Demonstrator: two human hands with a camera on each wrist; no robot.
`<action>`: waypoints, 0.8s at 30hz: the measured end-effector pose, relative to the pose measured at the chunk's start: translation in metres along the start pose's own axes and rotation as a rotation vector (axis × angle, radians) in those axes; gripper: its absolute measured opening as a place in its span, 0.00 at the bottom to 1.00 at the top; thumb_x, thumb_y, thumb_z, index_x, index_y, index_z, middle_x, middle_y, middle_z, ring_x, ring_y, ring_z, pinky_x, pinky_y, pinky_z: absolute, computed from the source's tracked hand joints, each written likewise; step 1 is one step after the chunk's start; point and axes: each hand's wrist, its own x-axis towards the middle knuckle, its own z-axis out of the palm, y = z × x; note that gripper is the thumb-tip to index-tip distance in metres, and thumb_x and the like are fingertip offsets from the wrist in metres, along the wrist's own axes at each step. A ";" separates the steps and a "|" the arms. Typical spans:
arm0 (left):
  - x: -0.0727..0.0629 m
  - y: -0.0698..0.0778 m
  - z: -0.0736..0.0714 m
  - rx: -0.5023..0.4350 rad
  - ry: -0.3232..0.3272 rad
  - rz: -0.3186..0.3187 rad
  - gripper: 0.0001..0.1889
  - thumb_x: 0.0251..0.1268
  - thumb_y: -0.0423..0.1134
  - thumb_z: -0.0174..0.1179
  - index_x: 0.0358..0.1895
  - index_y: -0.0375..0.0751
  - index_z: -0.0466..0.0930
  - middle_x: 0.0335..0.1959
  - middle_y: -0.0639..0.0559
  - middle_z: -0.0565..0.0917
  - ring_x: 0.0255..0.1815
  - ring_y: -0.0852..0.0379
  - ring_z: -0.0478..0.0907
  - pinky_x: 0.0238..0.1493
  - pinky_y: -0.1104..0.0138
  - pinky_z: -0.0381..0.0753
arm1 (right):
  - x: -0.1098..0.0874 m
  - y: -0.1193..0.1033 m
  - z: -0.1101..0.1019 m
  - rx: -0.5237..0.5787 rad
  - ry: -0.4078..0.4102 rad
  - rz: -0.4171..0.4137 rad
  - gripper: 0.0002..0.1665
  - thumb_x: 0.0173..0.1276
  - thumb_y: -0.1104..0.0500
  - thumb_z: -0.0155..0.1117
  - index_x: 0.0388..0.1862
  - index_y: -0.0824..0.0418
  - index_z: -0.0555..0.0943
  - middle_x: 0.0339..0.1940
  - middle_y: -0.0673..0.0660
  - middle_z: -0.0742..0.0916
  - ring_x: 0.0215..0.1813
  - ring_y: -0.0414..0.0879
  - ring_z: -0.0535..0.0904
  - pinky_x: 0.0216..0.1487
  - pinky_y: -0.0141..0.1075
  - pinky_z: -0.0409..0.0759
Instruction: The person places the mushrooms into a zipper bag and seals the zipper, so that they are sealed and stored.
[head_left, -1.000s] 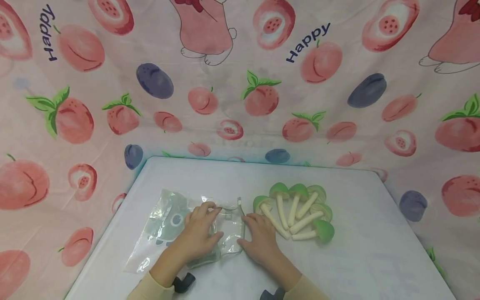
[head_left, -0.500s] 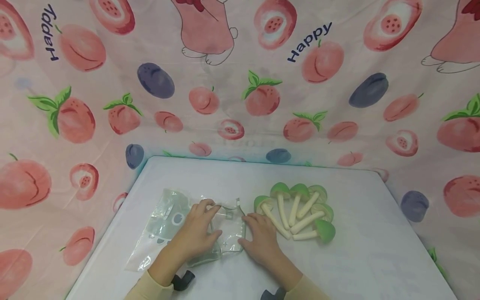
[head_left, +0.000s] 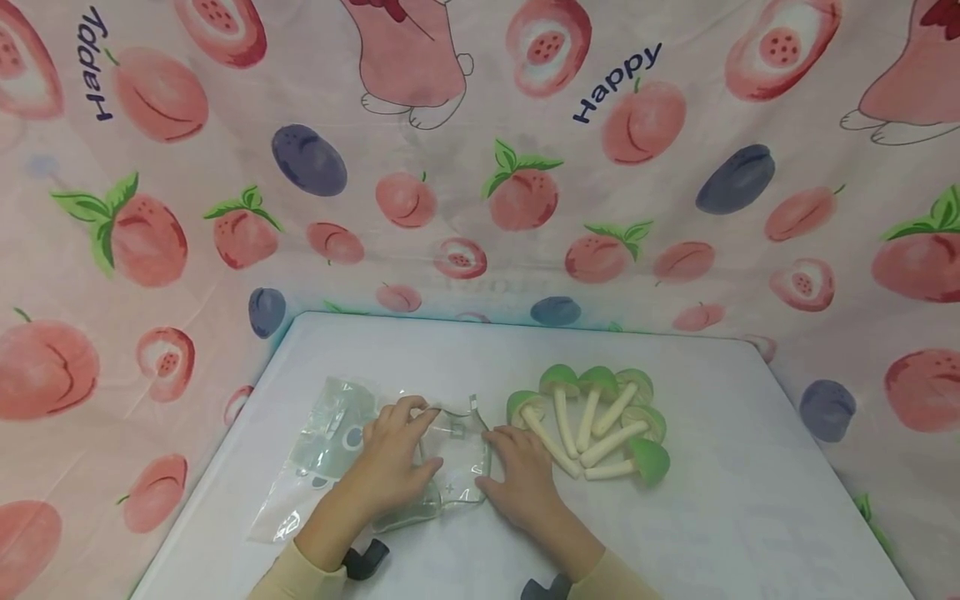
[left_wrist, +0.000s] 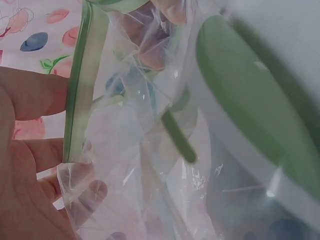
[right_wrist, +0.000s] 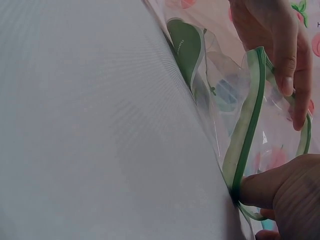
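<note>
A clear plastic zip bag (head_left: 459,471) with a green cartoon print lies on the white table, its mouth standing partly open toward the right. My left hand (head_left: 392,458) grips the bag's near side of the opening. In the left wrist view, fingers (left_wrist: 40,97) of that hand meet the green zip strip (left_wrist: 75,90), and others show through the plastic. The right hand (head_left: 525,475) holds the opposite edge; in the right wrist view its thumb (right_wrist: 265,187) presses against the strip. Just right of that hand lie several toy mushrooms (head_left: 587,400) with green caps and cream stems.
The white table (head_left: 712,483) reaches back to a hanging cloth (head_left: 465,208) printed with peaches and berries. Dark mounts, one at the left wrist (head_left: 366,560) and one at the right (head_left: 546,587), sit close to the tabletop.
The left hand has shifted slightly left, and the bag's mouth looks a little wider. Right hand and mushrooms stay where they were.
</note>
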 end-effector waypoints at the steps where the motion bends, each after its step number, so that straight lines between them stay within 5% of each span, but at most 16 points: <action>1: 0.000 0.000 0.000 -0.001 -0.002 -0.001 0.36 0.62 0.46 0.76 0.74 0.46 0.77 0.74 0.47 0.73 0.71 0.43 0.70 0.67 0.41 0.69 | 0.000 0.000 0.000 0.003 0.000 -0.001 0.40 0.63 0.48 0.81 0.73 0.52 0.79 0.75 0.59 0.80 0.78 0.62 0.70 0.78 0.68 0.66; 24: -0.001 0.002 0.004 -0.014 -0.011 0.017 0.34 0.61 0.45 0.77 0.72 0.46 0.79 0.72 0.48 0.74 0.70 0.42 0.71 0.65 0.41 0.68 | -0.001 -0.003 -0.002 0.044 0.005 -0.022 0.40 0.62 0.51 0.80 0.72 0.55 0.79 0.73 0.59 0.82 0.76 0.61 0.73 0.76 0.67 0.67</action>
